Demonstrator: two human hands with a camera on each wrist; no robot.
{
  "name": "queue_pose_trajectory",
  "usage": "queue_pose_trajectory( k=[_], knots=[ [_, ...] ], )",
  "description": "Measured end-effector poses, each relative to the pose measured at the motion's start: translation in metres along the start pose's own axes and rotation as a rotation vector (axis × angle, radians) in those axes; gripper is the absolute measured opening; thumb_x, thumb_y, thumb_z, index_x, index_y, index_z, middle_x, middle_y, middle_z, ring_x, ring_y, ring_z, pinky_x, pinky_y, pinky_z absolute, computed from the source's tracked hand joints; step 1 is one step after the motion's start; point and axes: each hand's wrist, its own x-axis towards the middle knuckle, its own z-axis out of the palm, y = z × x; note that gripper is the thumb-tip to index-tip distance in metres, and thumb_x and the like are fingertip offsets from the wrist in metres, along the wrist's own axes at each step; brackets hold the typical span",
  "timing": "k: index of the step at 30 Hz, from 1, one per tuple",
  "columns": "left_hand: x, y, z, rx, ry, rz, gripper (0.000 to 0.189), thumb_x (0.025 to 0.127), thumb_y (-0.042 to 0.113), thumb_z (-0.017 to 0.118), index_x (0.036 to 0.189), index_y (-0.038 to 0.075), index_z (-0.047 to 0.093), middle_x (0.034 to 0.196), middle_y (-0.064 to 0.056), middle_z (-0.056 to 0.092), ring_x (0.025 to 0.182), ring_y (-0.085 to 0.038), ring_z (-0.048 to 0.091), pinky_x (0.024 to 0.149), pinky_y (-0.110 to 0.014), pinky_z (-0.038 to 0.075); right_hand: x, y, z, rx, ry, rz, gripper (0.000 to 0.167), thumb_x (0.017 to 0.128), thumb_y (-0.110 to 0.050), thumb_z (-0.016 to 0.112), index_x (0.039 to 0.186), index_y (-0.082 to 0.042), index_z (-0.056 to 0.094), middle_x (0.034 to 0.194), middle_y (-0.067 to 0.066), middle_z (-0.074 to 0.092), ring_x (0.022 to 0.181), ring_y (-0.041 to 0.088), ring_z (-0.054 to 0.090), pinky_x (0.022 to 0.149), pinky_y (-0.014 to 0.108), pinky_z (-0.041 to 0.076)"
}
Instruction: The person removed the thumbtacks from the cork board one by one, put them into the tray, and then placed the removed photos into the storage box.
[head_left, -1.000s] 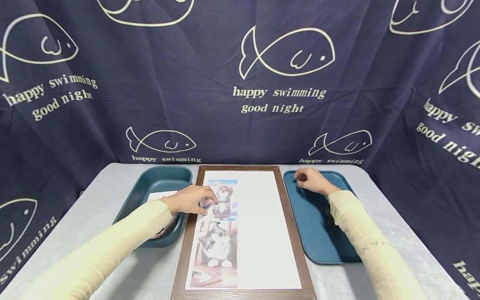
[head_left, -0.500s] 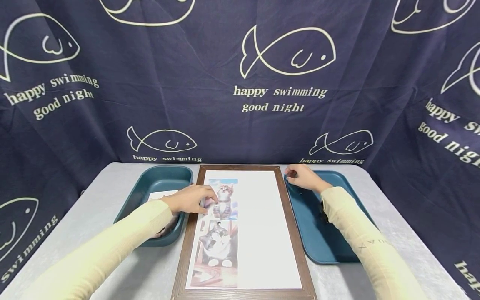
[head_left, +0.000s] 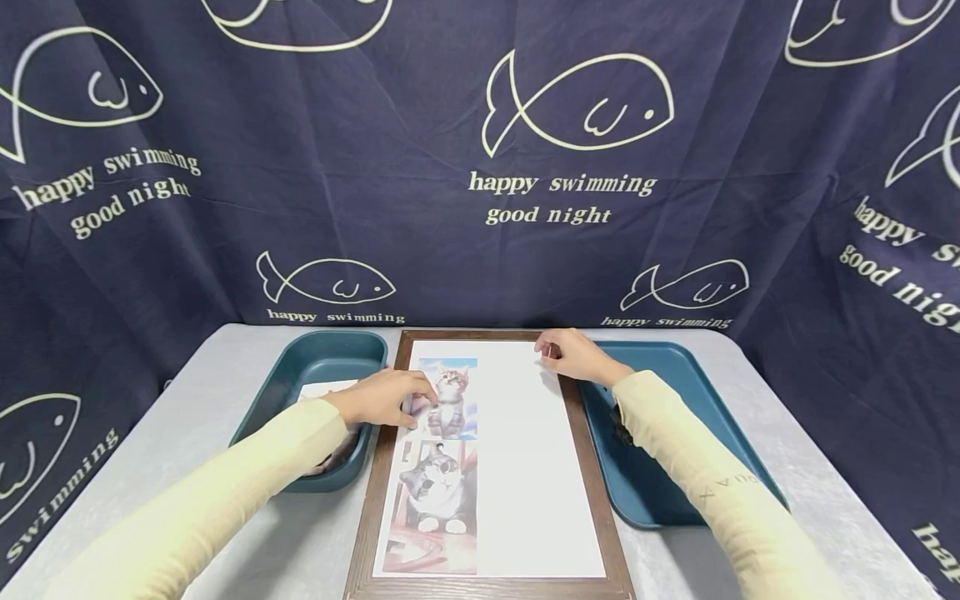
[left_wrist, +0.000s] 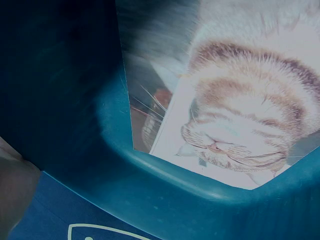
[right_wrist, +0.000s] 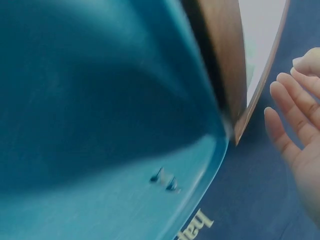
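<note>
A wood-framed white board (head_left: pixel 532 467) lies in the middle, with two cat pictures on its left half. My left hand (head_left: pixel 386 398) rests at the left edge of the upper cat picture (head_left: pixel 450 404), thumb and fingers apart. Below is the grey-and-white cat picture (head_left: pixel 435 508). My right hand (head_left: pixel 576 354) hovers over the board's upper right corner, also seen as a right hand (right_wrist: pixel 305 117) with thumb and index tips close together; whether something small sits between them is hidden. Two small shiny blue pieces (right_wrist: pixel 165 180) lie in the right tray (right_wrist: pixel 125 205).
A deep teal bin (head_left: pixel 258 408) at the left holds another cat picture (left_wrist: pixel 240 110). The shallow teal tray (head_left: pixel 660 492) stands right of the board, with dark pieces (head_left: pixel 621 427) partly behind my right sleeve. A navy fish-print curtain (head_left: pixel 570 275) hangs behind the table.
My right hand has moved left from over the right tray, across the board's frame, to the board's upper right corner. My left hand stays at the upper cat picture.
</note>
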Motion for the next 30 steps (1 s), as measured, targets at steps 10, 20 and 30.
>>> queue_pose_trajectory(
  k=[10,20,30],
  knots=[
    [0.000,0.000,-0.001,0.004,0.006,0.009,0.035,0.073,0.021,0.074,0.107,0.017,0.064,0.108,0.003,0.060,0.085,-0.015,0.057,0.080,-0.038,0.043,0.020,-0.019,0.017,-0.035,-0.019,-0.047,0.015,0.081,-0.006,0.063,0.095,-0.003,0.065,0.083,0.004,0.064,0.075,0.014,0.059,0.068,0.030,0.048],
    [-0.001,0.001,-0.003,0.002,0.004,0.017,0.035,0.074,0.020,0.074,0.107,0.016,0.064,0.109,0.002,0.060,0.088,-0.018,0.057,0.082,-0.040,0.042,0.034,-0.041,0.025,-0.013,-0.061,-0.067,0.018,0.081,-0.005,0.061,0.098,-0.001,0.063,0.087,0.006,0.064,0.077,0.016,0.061,0.070,0.029,0.049],
    [-0.001,0.001,-0.001,0.000,-0.006,-0.012,0.036,0.074,0.021,0.074,0.108,0.017,0.064,0.109,0.003,0.060,0.085,-0.017,0.055,0.080,-0.039,0.041,0.048,-0.054,0.037,-0.031,-0.058,-0.092,0.020,0.076,-0.004,0.060,0.095,0.001,0.062,0.086,0.009,0.065,0.074,0.017,0.060,0.068,0.026,0.048]
  ],
)
